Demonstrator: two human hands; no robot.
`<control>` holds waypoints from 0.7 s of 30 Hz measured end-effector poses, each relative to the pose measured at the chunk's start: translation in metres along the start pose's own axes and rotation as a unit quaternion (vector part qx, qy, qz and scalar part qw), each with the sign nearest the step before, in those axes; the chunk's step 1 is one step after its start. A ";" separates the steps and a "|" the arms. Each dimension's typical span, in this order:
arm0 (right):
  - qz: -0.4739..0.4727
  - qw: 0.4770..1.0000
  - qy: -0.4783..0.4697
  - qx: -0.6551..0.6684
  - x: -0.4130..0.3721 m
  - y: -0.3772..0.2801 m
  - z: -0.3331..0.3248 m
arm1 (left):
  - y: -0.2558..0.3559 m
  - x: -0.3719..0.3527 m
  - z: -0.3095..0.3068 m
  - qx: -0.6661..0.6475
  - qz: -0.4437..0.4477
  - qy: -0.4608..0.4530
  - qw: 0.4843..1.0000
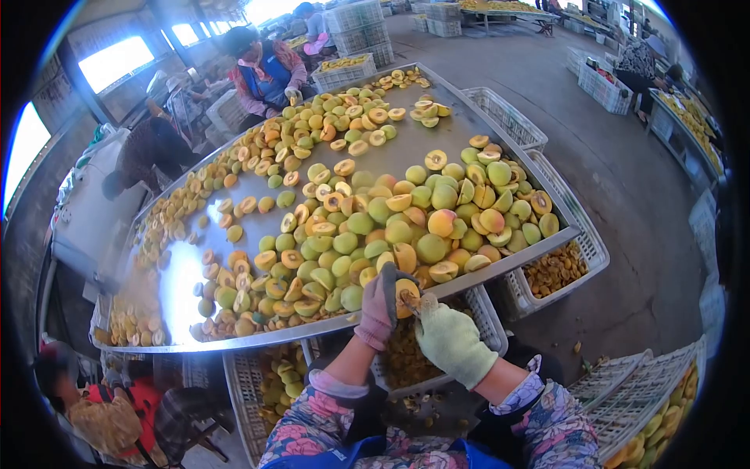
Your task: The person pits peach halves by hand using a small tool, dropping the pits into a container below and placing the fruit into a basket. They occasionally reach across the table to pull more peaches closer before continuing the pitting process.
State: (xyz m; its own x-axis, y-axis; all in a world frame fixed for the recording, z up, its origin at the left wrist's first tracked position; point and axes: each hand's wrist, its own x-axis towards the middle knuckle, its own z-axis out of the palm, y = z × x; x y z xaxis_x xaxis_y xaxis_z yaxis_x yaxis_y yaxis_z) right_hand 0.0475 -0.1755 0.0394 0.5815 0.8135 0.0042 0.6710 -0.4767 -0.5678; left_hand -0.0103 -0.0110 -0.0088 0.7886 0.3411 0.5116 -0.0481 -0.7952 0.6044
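Observation:
My left hand (380, 306), in a pink and grey glove, grips a halved yellow peach (405, 297) with its cut face turned to the right. In a pale green glove, my right hand (453, 342) closes around a small hand tool (423, 303) whose tip is at the cut face; its exact shape is mostly hidden by the fingers. Both hands are just over the near rim of a metal table (500, 270). Right beyond them lies a heap of peaches (398, 223), some whole-looking and green-yellow, others cut in half with the stone or hollow showing.
Beneath my hands stands a crate (488, 320) of brownish pieces; to its left is a crate of fruit halves (285, 375). Another crate (598, 250) sits by the table's right edge. Stacked crates (637, 399) are at lower right. Co-workers (269, 74) are around the table.

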 end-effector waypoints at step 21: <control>0.187 0.772 -0.094 0.600 0.009 0.011 -0.033 | 0.018 0.020 -0.011 -0.573 -0.390 -0.182 0.697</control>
State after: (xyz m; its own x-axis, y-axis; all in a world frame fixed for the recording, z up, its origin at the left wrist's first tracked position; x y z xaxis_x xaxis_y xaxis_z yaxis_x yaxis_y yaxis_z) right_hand 0.0752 -0.1840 0.0600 0.4789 0.7812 -0.4004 -0.5032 -0.1295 -0.8544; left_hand -0.0022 -0.0135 0.0188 0.9420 0.1307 -0.3090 0.1886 0.5553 0.8100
